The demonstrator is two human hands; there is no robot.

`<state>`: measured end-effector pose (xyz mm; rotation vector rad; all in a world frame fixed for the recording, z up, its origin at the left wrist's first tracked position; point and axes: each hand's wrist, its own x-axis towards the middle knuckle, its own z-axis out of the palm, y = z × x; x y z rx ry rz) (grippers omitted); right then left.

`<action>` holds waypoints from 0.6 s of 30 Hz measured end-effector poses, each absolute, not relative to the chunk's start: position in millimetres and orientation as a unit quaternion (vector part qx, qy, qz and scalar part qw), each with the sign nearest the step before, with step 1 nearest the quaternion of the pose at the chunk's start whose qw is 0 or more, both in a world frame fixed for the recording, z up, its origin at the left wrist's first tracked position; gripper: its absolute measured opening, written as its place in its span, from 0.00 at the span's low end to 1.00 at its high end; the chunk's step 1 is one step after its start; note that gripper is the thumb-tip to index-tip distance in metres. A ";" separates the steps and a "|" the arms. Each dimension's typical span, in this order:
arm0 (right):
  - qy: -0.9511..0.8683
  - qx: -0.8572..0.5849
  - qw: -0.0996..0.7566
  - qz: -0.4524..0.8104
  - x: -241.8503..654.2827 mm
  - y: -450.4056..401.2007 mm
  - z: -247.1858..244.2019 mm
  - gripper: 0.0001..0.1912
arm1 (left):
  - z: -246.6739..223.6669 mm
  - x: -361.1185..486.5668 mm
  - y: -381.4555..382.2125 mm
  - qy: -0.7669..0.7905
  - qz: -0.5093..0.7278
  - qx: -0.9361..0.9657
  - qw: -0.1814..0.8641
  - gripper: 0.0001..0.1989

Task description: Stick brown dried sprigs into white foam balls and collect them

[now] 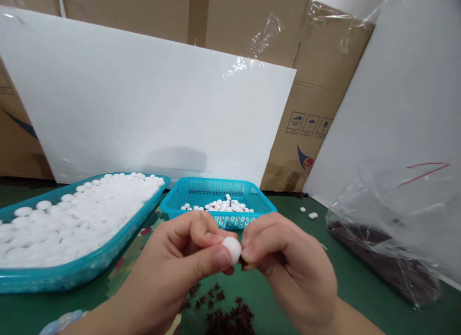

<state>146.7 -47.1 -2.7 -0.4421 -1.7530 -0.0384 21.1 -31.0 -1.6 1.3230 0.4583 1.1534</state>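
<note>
Between the thumb and fingers of my left hand (183, 263) is a small white ball (232, 250). My right hand (291, 263) pinches right beside it, with a dark brown bit (245, 264) showing under the fingertips, pressed close to the ball. Most of that bit is hidden by the fingers. Below the hands lies a loose pile of small dark brown star-shaped pieces (232, 318) on the green table surface (356, 277).
A large blue tray (118, 248) full of white balls stands at left. Behind my hands is a smaller blue basket (223, 184) with white balls, some showing dark spots. A clear plastic bag of dark pieces (389, 263) lies right, near several loose balls (312, 215). Cardboard boxes (248, 18) rise behind.
</note>
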 end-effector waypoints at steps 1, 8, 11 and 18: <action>-0.760 -0.194 0.620 -0.012 146.1 -46.9 -3.2 0.09 | -0.9 20.9 -30.8 0.200 0.498 0.578 0.615 0.07; -0.741 -0.197 0.637 0.080 144.4 -45.1 -8.4 0.08 | 2.6 18.7 -27.2 0.190 0.499 0.615 0.580 0.09; -0.744 -0.206 0.628 0.099 145.3 -44.7 -9.4 0.07 | 4.1 19.1 -27.5 0.175 0.490 0.617 0.590 0.11; -0.764 -0.227 0.595 0.105 148.3 -47.0 -6.5 0.08 | 9.1 19.5 -30.5 0.188 0.480 0.643 0.567 0.11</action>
